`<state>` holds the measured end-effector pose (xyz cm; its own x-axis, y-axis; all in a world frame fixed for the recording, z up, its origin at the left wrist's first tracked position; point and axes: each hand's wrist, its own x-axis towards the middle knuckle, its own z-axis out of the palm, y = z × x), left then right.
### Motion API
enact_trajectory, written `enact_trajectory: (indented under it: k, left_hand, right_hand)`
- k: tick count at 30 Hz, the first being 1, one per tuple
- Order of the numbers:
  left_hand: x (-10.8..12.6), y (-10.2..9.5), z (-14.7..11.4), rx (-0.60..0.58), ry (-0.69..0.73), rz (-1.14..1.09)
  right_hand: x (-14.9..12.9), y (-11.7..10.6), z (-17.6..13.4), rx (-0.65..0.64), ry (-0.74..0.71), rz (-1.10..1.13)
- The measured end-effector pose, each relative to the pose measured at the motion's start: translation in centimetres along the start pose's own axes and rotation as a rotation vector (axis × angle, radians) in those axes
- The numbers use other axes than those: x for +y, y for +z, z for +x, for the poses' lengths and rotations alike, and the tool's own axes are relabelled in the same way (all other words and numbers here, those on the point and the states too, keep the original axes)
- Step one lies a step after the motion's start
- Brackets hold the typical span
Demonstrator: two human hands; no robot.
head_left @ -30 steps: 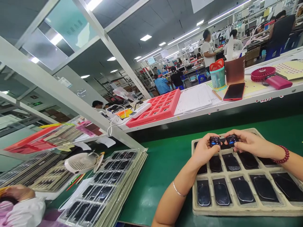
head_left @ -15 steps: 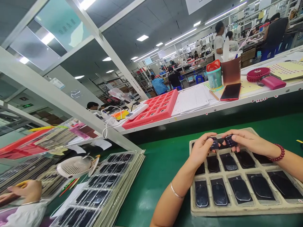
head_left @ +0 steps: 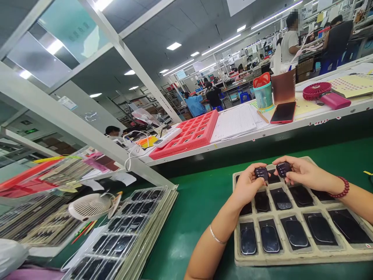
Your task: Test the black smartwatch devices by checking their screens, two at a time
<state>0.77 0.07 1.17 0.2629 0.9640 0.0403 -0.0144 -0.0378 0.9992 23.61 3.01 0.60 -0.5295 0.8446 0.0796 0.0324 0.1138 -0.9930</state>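
Observation:
My left hand (head_left: 248, 184) grips a small dark smartwatch body (head_left: 261, 173) by its edges, its lit screen showing small white icons and text. A second smartwatch body (head_left: 283, 168), also lit, is pinched in my right hand (head_left: 302, 171). The two watches are held side by side, a little apart, over the far edge of a beige molded tray (head_left: 237, 261). Dark rounded-rectangle watch units (head_left: 270, 238) lie face up in the tray's compartments. Both hands and forearms hide part of the tray's far rows.
Stacked clear-covered trays (head_left: 128, 229) stand to the left beside a white fan (head_left: 91, 207). A shelf beyond the green mat (head_left: 198, 217) holds a red foam tray (head_left: 198, 134), papers (head_left: 236, 122), a phone (head_left: 283, 112), a teal cup (head_left: 264, 97) and a magenta fan (head_left: 317, 90).
Both watches have turned so their screens face me more fully, and my thumbs have moved lower off the screens. A neighbouring person's hand at the lower left has left view.

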Motion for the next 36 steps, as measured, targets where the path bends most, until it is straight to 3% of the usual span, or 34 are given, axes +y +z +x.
enact_trajectory:
  k: [13, 36]
  left_hand:
    - [0.46, 0.19, -0.12, -0.017, 0.023, 0.048]
    - [0.48, 0.21, -0.12, -0.018, 0.002, 0.081]
  right_hand:
    - [-0.21, 0.02, 0.09, -0.065, 0.002, -0.025]
    - [0.06, -0.11, 0.17, -0.071, -0.007, -0.047]
